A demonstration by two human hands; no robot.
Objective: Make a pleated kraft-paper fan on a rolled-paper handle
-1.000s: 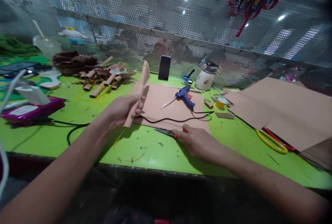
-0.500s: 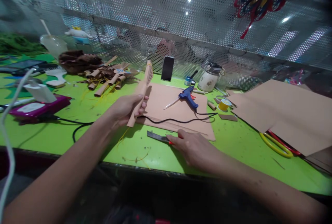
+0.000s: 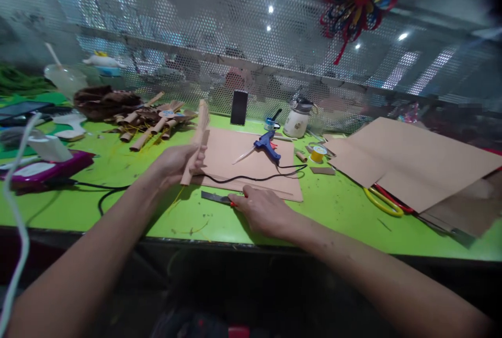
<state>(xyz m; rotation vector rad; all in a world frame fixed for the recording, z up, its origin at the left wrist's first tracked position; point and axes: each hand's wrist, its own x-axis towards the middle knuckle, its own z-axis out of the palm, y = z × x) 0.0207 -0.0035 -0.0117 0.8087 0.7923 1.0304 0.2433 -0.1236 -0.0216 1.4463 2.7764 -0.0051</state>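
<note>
My left hand [image 3: 181, 163] is closed around a rolled brown paper tube [image 3: 198, 139] whose upper end is pleated; it is held tilted above the table. A yellow thread dangles below it. My right hand [image 3: 262, 208], low over the near part of the table, grips a knife [image 3: 215, 198] with a dark flat blade and a bit of red handle showing; the blade points left. Between and beyond my hands a blue glue gun [image 3: 267, 146] lies on brown cardboard sheets [image 3: 219, 158], its black cord [image 3: 251, 177] crossing them.
Several finished paper bundles [image 3: 152, 124] lie at the back left. A purple box [image 3: 50, 168] with a white plug stands left. To the right are a yellow thread spool [image 3: 317, 154], yellow-handled scissors [image 3: 382, 203] and large cardboard [image 3: 408, 160]. A phone [image 3: 239, 107] and white jar [image 3: 297, 118] stand behind.
The view has shifted, so everything sits further left in the picture. Both hands keep their hold on the paper tube and the knife, with little other visible change.
</note>
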